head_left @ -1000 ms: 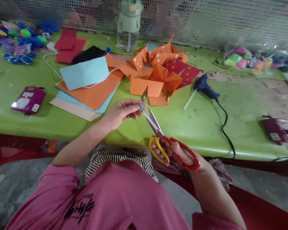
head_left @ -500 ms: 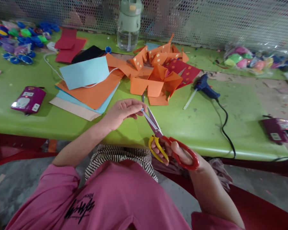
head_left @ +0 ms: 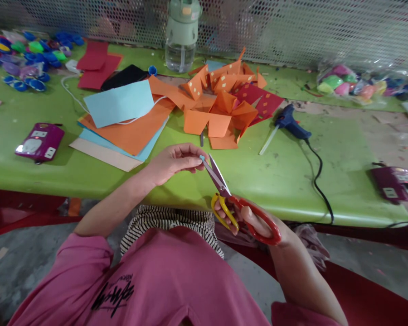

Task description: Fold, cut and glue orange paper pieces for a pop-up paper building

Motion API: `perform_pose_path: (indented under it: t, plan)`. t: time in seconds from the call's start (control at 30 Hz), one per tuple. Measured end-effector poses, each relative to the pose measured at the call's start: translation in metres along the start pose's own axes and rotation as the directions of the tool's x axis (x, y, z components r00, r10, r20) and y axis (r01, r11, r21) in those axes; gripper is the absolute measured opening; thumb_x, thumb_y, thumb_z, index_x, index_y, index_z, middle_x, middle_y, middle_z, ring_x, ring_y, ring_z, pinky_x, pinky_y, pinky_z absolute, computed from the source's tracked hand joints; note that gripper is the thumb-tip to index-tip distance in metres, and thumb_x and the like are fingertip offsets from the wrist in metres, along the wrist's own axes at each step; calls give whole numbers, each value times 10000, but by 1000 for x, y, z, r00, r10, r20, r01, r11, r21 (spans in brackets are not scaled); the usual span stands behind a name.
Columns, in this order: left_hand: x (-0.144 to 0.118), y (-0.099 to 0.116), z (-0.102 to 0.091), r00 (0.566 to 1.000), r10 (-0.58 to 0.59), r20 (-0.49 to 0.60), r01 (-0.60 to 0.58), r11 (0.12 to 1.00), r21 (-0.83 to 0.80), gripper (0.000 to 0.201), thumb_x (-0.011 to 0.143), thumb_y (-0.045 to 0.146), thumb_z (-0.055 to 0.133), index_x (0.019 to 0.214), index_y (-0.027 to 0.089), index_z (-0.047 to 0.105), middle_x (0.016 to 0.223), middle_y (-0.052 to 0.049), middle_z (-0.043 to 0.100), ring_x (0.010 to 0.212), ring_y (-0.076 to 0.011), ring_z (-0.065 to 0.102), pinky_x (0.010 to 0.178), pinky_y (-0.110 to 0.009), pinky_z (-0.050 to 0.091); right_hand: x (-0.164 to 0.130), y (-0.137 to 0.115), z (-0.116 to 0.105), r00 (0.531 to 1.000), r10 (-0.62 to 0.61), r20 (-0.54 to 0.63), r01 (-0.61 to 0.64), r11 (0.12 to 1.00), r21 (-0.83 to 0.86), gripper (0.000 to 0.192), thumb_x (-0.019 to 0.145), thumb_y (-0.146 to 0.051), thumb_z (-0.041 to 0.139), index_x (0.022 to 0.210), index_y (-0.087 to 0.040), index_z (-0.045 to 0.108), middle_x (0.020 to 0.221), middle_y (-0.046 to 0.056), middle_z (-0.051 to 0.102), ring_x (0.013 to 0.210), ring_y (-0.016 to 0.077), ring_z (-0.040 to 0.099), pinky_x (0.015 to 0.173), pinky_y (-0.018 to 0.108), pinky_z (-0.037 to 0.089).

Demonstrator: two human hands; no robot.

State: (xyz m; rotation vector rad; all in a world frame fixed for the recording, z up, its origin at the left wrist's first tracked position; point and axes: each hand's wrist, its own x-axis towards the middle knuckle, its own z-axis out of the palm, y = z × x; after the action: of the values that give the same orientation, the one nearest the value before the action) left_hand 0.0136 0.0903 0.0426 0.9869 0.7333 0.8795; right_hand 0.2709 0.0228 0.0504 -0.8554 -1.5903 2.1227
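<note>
Since a second ago your left hand (head_left: 172, 163) has slid a little lower and nearer to you, and the scissors (head_left: 236, 206) have come down with it; the blades stay parted.

Your left hand pinches a tiny light-blue paper scrap (head_left: 201, 158) between thumb and fingertips, a closed grip on the scrap, just over the near part of the green tabletop (head_left: 285, 172). The scrap sits right at the blade tips, touching or almost touching them; you cannot tell which from this view.

Your right hand (head_left: 255, 222) is closed on the scissors, fingers through the red and yellow handle loops, below the tabletop's near edge. The blades point up and left toward the scrap.

Farther back on the tabletop, well apart from your hands, lies a heap of folded orange paper pieces (head_left: 221, 106) dotted with small pale squares, partly over a red sheet (head_left: 265, 102). Left of the heap is a stack of flat sheets (head_left: 129, 127), with a light-blue sheet (head_left: 120, 102) on top. A blue glue gun (head_left: 290, 123) lies to the right of the heap, its black cord (head_left: 318, 176) running toward the near edge. A green-topped water bottle (head_left: 182, 34) stands at the back by the mesh wall.
</note>
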Motion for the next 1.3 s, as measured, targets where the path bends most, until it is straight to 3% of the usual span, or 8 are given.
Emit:
perform_pose_path:
  t: [0.27, 0.73, 0.93, 1.07, 1.2, 1.3]
  plan:
    - [-1, -1, 1, 999, -8, 44, 8, 1000, 4, 230, 748, 365, 811, 859, 177, 738, 777, -12, 727, 734, -104, 664, 709, -234, 503, -5, 13, -6, 1000, 8, -8, -9, 996, -91, 614, 870, -773, 432, 1100, -217, 553, 917, 34, 505, 674, 119, 493, 552, 244, 501]
    - [-2, 0, 1, 998, -44, 48, 43, 999, 10, 246, 748, 396, 818, 841, 178, 753, 806, -26, 763, 719, -110, 675, 689, -243, 510, -7, 17, -6, 998, 9, -63, -13, 998, -58, 592, 869, -752, 476, 1104, -218, 576, 883, 29, 512, 654, 112, 484, 522, 228, 499]
    - [-2, 0, 0, 999, 9, 33, -12, 996, 85, 240, 765, 396, 798, 839, 175, 743, 805, -27, 764, 732, -124, 684, 676, -251, 508, -9, 16, -2, 993, 33, -113, -41, 997, -65, 623, 822, -790, 518, 1004, -197, 574, 712, -31, 489, 445, 45, 383, 357, 191, 330]
    - [-3, 2, 1, 1000, -9, 3, 8, 986, 164, 203, 780, 362, 786, 858, 177, 753, 839, -30, 777, 753, -119, 692, 694, -239, 517, -15, 5, 4, 984, 16, -175, -14, 1000, 14, 663, 733, -845, 569, 938, -215, 566, 622, -66, 434, 393, 41, 296, 312, 203, 232]
    - [-2, 2, 4, 999, -12, -37, 17, 991, 131, 238, 781, 392, 779, 873, 174, 756, 865, -40, 784, 752, -122, 702, 677, -235, 523, -16, -9, 8, 923, -101, -372, 54, 989, -135, 524, 750, -689, 711, 941, -222, 574, 722, -32, 494, 484, 65, 379, 380, 219, 307]
    - [-1, 0, 5, 999, -3, -49, 9, 993, 117, 260, 785, 407, 772, 897, 174, 753, 863, -42, 784, 748, -121, 706, 681, -239, 529, -7, -15, 7, 845, -167, -508, -1, 949, -315, 445, 737, -545, 796, 939, -218, 572, 778, -14, 539, 606, 99, 463, 488, 232, 389]
